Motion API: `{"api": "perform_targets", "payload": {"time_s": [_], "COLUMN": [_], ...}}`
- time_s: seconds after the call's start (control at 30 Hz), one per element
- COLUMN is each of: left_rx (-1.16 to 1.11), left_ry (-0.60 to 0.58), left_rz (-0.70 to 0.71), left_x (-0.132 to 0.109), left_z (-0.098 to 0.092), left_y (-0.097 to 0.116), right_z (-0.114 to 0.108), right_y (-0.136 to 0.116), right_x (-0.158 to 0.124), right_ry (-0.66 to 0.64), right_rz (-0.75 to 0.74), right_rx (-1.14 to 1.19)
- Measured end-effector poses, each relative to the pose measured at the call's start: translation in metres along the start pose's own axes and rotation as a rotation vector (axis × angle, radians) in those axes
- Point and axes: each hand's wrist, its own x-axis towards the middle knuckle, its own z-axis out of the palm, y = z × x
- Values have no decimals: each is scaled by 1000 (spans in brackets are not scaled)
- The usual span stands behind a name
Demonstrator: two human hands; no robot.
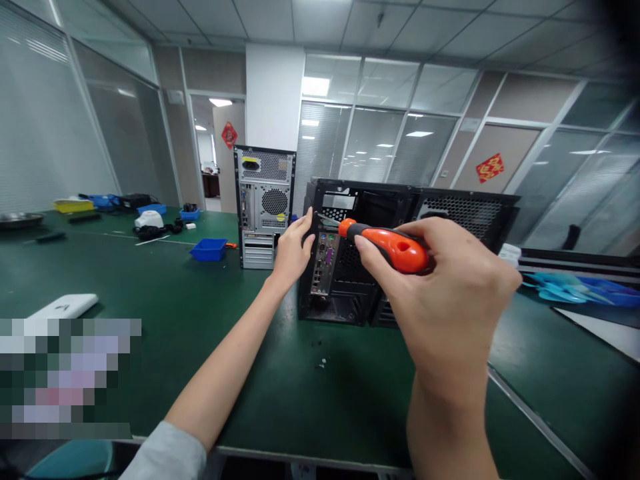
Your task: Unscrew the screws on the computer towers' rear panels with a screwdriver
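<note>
My right hand (450, 293) grips an orange and black screwdriver (385, 241) by its handle. The screwdriver's shaft points left toward the upper rear of a black computer case (360, 300); whether its tip touches a screw is too small to tell. Below the shaft, the case shows a port panel (324, 263) with a purple connector. My left hand (293, 248) rests against the left edge of the case, fingers stretched out and holding nothing. Just behind that hand stands a second, silver-backed computer tower (265, 207), upright.
Left of the tower sits a blue tray (209, 250). Small dark and white bits (323, 363) lie on the green table (300, 407) before the case. A white box (67, 307) is at left, and blue gloves (560, 287) lie at right. A yellow tray (77, 206) stands farther back.
</note>
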Motion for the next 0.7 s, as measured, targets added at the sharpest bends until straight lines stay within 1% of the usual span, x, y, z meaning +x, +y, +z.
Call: {"api": "perform_targets", "payload": {"time_s": [0.23, 0.53, 0.7], "left_rx": [-8, -16, -6], "left_ry": [14, 7, 0], "left_rz": [21, 13, -2], "left_x": [-1, -1, -1], "left_z": [1, 0, -1], "left_y": [-3, -1, 0], "right_z": [0, 4, 5], "right_y": [-4, -5, -5], "right_x": [-2, -2, -3], "right_ry": [-10, 49, 38], "right_rz": [70, 60, 93], "right_rx": [-16, -35, -47]}}
